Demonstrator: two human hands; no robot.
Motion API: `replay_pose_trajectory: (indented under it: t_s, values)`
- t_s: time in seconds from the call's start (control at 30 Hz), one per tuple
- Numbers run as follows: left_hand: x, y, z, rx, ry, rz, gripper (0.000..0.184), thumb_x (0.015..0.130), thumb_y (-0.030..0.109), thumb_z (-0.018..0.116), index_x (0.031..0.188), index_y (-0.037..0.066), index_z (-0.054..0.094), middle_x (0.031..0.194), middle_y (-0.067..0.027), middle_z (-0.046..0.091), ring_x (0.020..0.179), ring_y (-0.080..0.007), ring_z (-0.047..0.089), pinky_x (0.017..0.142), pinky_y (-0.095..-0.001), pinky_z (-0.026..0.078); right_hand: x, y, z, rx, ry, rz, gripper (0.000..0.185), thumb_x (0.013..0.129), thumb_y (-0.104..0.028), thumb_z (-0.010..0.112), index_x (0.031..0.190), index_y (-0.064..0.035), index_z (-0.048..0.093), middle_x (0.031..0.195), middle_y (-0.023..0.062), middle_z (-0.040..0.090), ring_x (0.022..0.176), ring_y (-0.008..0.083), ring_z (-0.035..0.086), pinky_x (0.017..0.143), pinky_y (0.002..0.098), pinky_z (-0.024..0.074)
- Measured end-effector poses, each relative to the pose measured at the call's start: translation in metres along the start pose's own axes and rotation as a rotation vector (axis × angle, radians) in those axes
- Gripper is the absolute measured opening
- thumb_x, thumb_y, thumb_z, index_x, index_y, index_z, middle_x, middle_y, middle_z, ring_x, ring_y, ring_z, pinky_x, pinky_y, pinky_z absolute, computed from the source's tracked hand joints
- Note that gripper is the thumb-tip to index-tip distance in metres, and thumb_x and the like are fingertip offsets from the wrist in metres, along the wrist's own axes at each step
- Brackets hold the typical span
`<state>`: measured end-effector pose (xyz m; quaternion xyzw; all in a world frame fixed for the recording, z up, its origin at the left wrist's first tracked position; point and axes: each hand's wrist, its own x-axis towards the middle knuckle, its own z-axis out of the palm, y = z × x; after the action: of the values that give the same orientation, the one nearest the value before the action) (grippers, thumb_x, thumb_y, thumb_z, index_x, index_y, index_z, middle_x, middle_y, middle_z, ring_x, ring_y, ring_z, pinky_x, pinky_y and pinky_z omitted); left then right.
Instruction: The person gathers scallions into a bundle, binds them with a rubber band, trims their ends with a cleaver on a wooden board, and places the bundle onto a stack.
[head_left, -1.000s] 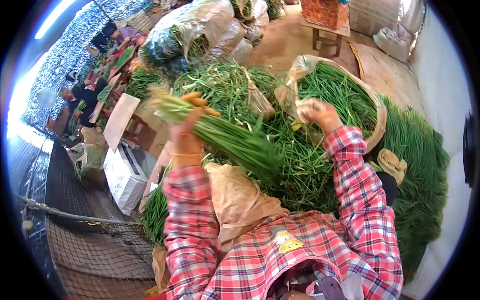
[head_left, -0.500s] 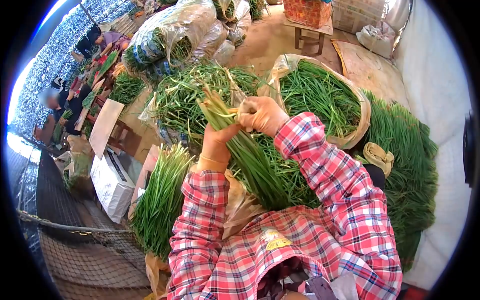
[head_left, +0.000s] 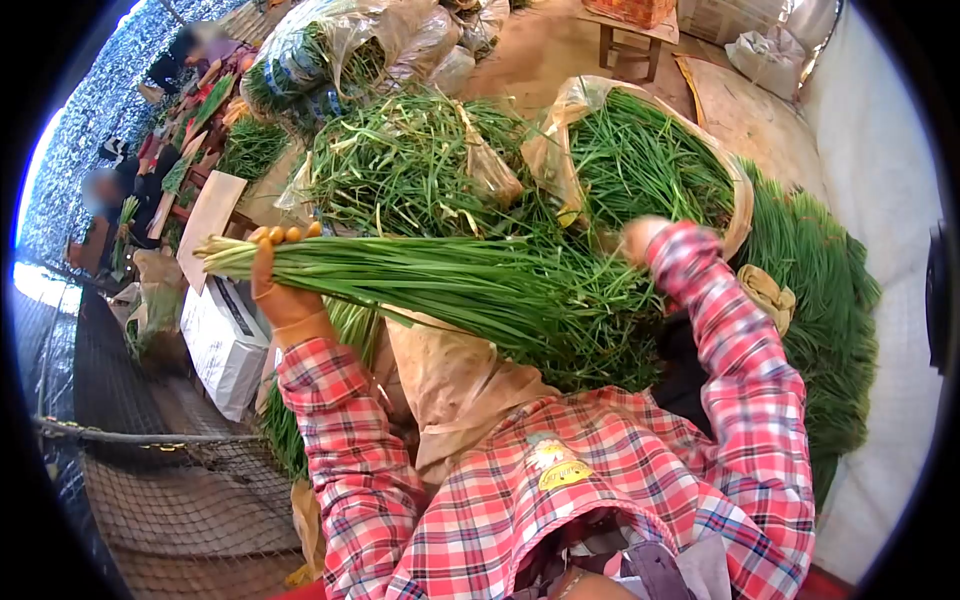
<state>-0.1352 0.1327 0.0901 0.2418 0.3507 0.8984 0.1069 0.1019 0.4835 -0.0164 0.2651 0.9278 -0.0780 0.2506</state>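
My left hand, in an orange glove, is wrapped round the pale stem end of a bunch of garlic chives. The bunch lies level, its green leaves stretching rightward over a loose heap of leaves. My right hand is at the near edge of a plastic-lined container of chives, apart from the bunch's stems. Motion smears its fingers, so I cannot make out whether it holds anything. Below the bunch, a brown cloth or plastic sheet covers my lap.
More chives are piled along the white wall at the right. Wrapped bundles stand at the back. To the left are a white box, a board and netting. Two people work at the far left.
My left hand has moved left and turned the bunch from steeply slanted to level. My right hand has left the stems and moved right, towards the lined container.
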Motion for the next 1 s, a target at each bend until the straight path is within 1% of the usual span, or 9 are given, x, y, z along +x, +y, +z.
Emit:
replay_pose_trajectory:
  t_s: [0.03,0.17,0.23,0.37,0.47,0.53,0.73,0.83,1.0]
  values:
    - [0.005,0.005,-0.004,-0.038,-0.035,0.025,0.016,0.082,0.011,0.059,0.097,0.009,0.053,0.083,-0.0051,0.057,0.078,-0.0198,0.057,0.084,-0.0488,0.047,-0.004,0.0,0.008,-0.039,-0.187,0.042,0.046,0.082,-0.024,0.055,0.126,-0.0134,0.048,0.125,0.0175,0.05,0.116,0.0263,0.049,0.098,0.0356,0.0378]
    - [0.01,0.004,0.011,0.023,-0.022,0.048,0.022,0.083,0.012,0.059,0.102,0.006,0.052,0.08,-0.0054,0.055,0.075,-0.0206,0.055,0.084,-0.049,0.046,-0.04,-0.06,-0.013,1.244,0.436,-0.629,0.061,0.075,-0.027,0.067,0.129,-0.013,0.043,0.128,0.0118,0.048,0.113,0.0265,0.049,0.096,0.0359,0.0394]
    - [0.02,0.0,0.024,0.029,-0.111,0.059,0.02,0.081,0.012,0.06,0.099,0.005,0.053,0.079,-0.0059,0.055,0.073,-0.0206,0.055,0.083,-0.0488,0.046,-0.043,-0.114,-0.023,0.914,0.74,-1.018,0.066,0.07,-0.033,0.069,0.128,-0.0127,0.043,0.127,0.0105,0.048,0.109,0.0257,0.051,0.092,0.0371,0.0422]
    - [0.044,0.104,0.054,0.348,0.036,0.268,0.025,0.071,0.005,0.064,0.095,0.003,0.054,0.076,-0.0104,0.058,0.074,-0.0219,0.059,0.074,-0.0385,0.051,0.024,-0.149,0.049,0.005,-0.321,-0.329,0.044,0.074,-0.031,0.063,0.113,-0.0117,0.057,0.113,0.0111,0.058,0.105,0.0252,0.054,0.089,0.0363,0.0444]
    - [0.038,0.23,0.054,0.702,0.166,0.487,0.028,0.076,0.01,0.062,0.102,0.003,0.057,0.088,-0.0137,0.06,0.081,-0.0253,0.062,0.075,-0.0338,0.052,0.046,-0.089,0.1,0.349,-0.145,-0.507,0.044,0.077,-0.026,0.061,0.12,-0.0174,0.056,0.11,0.0127,0.06,0.101,0.0264,0.058,0.085,0.0338,0.0458]
    - [0.016,0.282,0.058,1.707,-0.053,0.922,0.023,0.08,0.016,0.061,0.101,0.007,0.061,0.091,-0.011,0.061,0.082,-0.0208,0.061,0.077,-0.0321,0.052,0.039,-0.086,0.09,0.677,-0.182,-0.364,0.047,0.077,-0.021,0.063,0.123,-0.0152,0.052,0.118,0.0149,0.056,0.108,0.0261,0.054,0.089,0.0335,0.0438]
    - [0.014,0.274,0.036,1.748,0.057,0.563,0.027,0.08,0.03,0.063,0.101,0.012,0.064,0.079,-0.0026,0.063,0.071,-0.013,0.058,0.064,-0.0296,0.045,0.021,-0.129,0.044,0.801,-0.155,-0.44,0.049,0.08,-0.014,0.064,0.126,-0.0116,0.048,0.117,0.0155,0.055,0.11,0.0242,0.052,0.094,0.0337,0.0406]
    - [0.018,0.198,-0.026,2.416,-0.171,0.708,0.017,0.08,0.018,0.054,0.096,0.013,0.053,0.07,-0.0155,0.058,0.065,-0.0364,0.058,0.055,-0.0467,0.046,0.013,-0.148,0.035,0.796,-0.195,-0.472,0.05,0.081,-0.012,0.063,0.127,-0.0122,0.046,0.117,0.0161,0.056,0.11,0.0236,0.052,0.094,0.0332,0.04]
    - [0.004,0.033,-0.124,2.413,-0.053,-0.419,0.032,0.077,0.015,0.06,0.108,0.01,0.052,0.082,-0.0129,0.065,0.079,-0.0306,0.064,0.068,-0.0393,0.052,0.0,-0.165,0.011,0.83,-0.162,-0.498,0.049,0.078,-0.019,0.067,0.124,-0.0128,0.05,0.108,0.0123,0.06,0.102,0.022,0.056,0.089,0.0323,0.0437]
